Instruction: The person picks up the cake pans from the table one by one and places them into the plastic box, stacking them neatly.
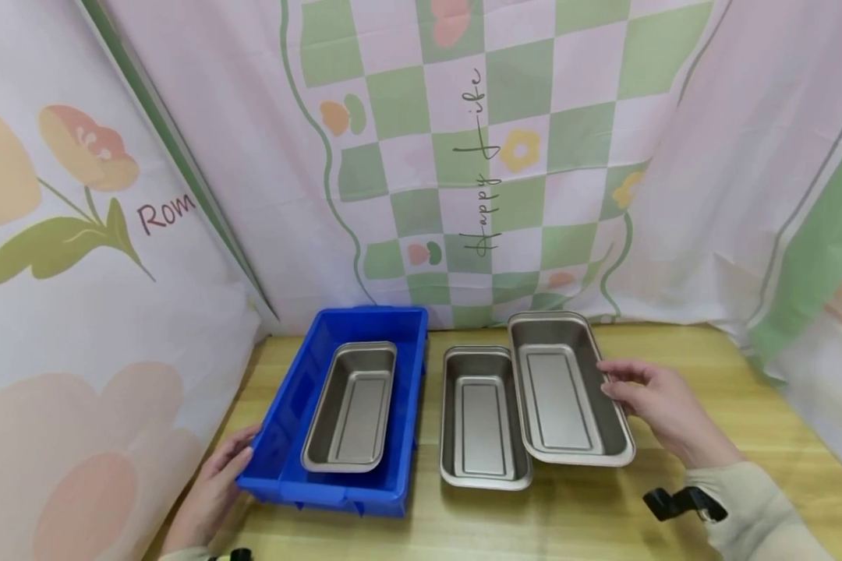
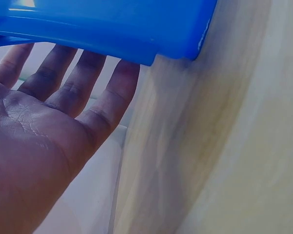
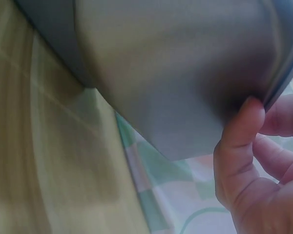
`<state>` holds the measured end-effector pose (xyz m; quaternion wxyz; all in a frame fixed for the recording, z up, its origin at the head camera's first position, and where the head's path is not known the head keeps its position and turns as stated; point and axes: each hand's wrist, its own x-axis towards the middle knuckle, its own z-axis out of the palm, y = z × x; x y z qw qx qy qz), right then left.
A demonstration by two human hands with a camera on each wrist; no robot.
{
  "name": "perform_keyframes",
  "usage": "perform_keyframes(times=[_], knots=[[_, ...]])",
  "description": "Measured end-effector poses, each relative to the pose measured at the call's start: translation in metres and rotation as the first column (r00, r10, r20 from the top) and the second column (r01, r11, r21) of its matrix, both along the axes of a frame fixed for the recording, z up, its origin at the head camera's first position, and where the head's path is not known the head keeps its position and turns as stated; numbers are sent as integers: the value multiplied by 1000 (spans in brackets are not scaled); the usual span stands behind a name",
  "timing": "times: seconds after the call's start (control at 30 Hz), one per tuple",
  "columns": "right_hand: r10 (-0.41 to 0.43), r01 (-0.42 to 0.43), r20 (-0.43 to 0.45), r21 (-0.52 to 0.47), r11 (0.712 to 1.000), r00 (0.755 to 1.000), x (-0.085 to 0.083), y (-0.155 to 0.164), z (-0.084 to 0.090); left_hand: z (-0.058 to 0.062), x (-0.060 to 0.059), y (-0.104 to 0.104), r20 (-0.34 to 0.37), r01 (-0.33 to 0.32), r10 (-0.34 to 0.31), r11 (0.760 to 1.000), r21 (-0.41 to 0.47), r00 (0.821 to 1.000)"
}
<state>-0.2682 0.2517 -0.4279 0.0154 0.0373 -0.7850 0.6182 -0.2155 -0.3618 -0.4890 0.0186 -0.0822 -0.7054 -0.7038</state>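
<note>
A blue plastic bin (image 1: pixel 291 425) stands at the table's left with a steel tray (image 1: pixel 354 409) inside it. My left hand (image 1: pixel 226 467) lies flat against the bin's near left corner; the left wrist view shows straight fingers (image 2: pixel 83 83) under the blue bin (image 2: pixel 112 24). A small steel tray (image 1: pixel 482 421) lies on the table in the middle. A larger steel tray (image 1: pixel 564 389) overlaps its right edge, raised a little. My right hand (image 1: pixel 635 393) pinches that tray's right rim, thumb (image 3: pixel 239 141) under the wall of the larger tray (image 3: pixel 176 73).
The wooden table (image 1: pixel 730 374) is walled in by a pink and green patterned cloth backdrop (image 1: pixel 463 156) behind and on both sides. A black strap clip (image 1: pixel 681 502) sits on my right sleeve. Bare wood lies right of the trays.
</note>
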Motion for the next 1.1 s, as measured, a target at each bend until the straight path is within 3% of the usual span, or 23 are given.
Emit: perform_keyframes(times=[0.53,0.87,1.1], knots=[[41,-43,-35,-76,996,999,1,-39,12,0,-1,-2,-20,13,-13,1000,6,1000],[77,-78,-12,-121,990,997,-4,-81,14,1,-2,0,34,-31,32,999,-32,999],[94,-93,-2,-165,982,996,-6,-113,19,2,-2,-1,13,-18,18,999,-28,1000]])
